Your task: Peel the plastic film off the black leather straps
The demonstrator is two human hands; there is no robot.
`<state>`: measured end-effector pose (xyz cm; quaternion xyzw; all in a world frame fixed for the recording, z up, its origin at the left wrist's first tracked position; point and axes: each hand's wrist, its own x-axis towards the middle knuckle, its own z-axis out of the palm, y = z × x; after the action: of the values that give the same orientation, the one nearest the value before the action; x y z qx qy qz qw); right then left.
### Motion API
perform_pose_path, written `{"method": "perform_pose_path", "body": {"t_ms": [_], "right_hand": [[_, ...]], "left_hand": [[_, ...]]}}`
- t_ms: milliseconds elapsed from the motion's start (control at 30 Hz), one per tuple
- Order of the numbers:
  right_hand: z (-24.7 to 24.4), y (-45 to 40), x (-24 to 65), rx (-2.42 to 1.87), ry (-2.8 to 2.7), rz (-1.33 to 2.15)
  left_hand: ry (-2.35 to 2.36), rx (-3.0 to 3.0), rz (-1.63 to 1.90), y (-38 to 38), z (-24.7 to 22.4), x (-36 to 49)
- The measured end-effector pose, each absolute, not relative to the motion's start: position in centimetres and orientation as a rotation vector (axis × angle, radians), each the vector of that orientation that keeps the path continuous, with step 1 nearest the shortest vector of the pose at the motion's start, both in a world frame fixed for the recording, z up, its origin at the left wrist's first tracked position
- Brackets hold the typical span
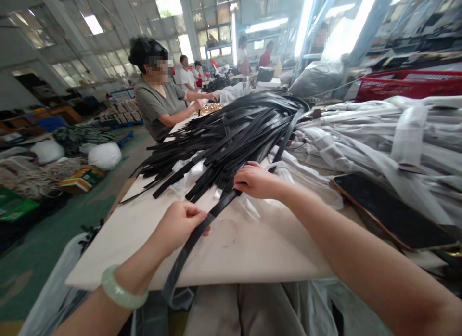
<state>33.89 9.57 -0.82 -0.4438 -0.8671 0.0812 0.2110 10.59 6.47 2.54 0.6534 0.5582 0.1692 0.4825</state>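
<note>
Head view, workshop desk, contents as found. Item one: a flat black belt strap, narrow and faintly glossy, spanning both hands at 6 o'clock, its lower end hanging past the near desk edge. Left hand, wearing a pale green bangle, closed around the strap, fingers curled tight. Right hand palm down at the strap's upper end, fingers curled narrow over it beside the pile. Work in hand: this single strap held apart from the rest, between both hands.

Item two: a tangled pile of black straps at 12 o'clock, long, stiff-looking strips fanning across the desk, some ends in white plastic sleeves. Item three: white plastic-wrapped strap bundles at 2 o'clock, creased and translucent. Item four: a dark-screened phone in a tan case at 3 o'clock, lying flat. Further off at 11 o'clock, a seated co-worker in a grey top, hands near a heap of brass buckles. At 1 o'clock, a red plastic crate.
</note>
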Motion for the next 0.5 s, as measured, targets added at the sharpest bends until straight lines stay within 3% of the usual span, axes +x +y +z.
{"method": "perform_pose_path", "body": {"t_ms": [300, 500], "right_hand": [[-1.4, 7.0, 29.7, -0.828, -2.37, 0.387], [-1.4, 4.4, 26.9, -0.781, -2.404, 0.391]], "left_hand": [[1.338, 1.512, 0.522, 4.1, 1.6, 9.2], [1.31, 1.488, 0.598, 2.0, 0.6, 8.8]]}}
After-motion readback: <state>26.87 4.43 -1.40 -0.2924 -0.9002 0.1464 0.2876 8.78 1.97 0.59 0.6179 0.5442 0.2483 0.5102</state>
